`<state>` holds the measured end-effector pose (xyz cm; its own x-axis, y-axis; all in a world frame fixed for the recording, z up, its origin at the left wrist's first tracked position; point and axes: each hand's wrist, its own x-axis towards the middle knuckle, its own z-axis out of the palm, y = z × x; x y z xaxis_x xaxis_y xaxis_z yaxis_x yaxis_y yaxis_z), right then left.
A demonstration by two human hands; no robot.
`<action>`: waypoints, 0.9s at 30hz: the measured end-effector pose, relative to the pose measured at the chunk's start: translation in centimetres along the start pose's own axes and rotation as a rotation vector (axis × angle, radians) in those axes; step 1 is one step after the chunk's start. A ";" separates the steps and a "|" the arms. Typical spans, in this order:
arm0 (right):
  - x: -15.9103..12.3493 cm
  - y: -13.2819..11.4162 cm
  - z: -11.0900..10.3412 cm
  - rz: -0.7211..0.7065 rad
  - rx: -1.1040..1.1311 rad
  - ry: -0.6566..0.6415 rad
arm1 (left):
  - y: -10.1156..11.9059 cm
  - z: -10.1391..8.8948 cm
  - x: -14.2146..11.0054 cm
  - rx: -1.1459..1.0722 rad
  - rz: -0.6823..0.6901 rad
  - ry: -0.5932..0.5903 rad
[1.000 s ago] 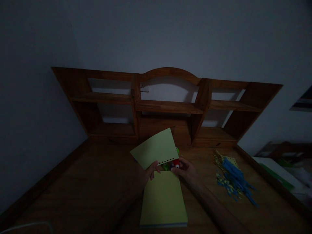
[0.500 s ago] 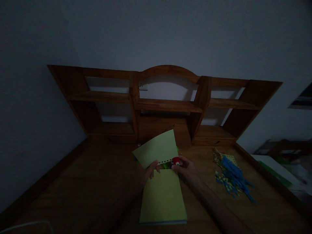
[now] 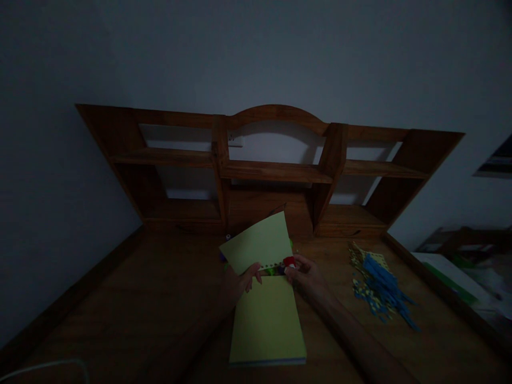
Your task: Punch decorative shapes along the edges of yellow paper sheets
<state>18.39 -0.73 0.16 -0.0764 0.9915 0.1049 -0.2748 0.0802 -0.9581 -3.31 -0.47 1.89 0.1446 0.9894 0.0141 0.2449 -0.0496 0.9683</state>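
I see one yellow pad [image 3: 268, 322] nearest me, just short of both hands' fingers. My left hand [image 3: 239, 282] grips one punched sheet [image 3: 258, 241], which tilts up beyond its fingers; my right hand [image 3: 307, 276] pinches one red piece [image 3: 288, 262] by the punched edge. One blue-and-yellow heap [image 3: 382, 285] lies well right of those fingers; one wooden shelf unit [image 3: 276, 172] stands beyond.

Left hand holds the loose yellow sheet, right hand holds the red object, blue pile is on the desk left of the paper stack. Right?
Wrong side: the head view shows the blue pile on the desk right of the paper stack. The rest holds: left hand on the loose yellow sheet, right hand on the red object.
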 end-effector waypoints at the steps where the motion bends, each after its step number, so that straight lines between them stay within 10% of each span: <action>1: -0.1 0.0 0.0 0.000 0.000 -0.008 | 0.1 0.0 0.0 0.000 0.001 0.000; 18: -1.2 -2.1 1.4 0.016 0.016 0.025 | 0.4 0.3 -1.3 -0.232 0.077 -0.167; 27: -0.8 -1.6 1.0 0.033 0.032 0.068 | 0.2 0.5 -1.4 -0.245 0.030 -0.067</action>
<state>17.91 -1.74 1.92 -0.0209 0.9983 0.0544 -0.3036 0.0455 -0.9517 -3.00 -1.90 1.93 0.2133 0.9764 0.0349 0.0015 -0.0360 0.9993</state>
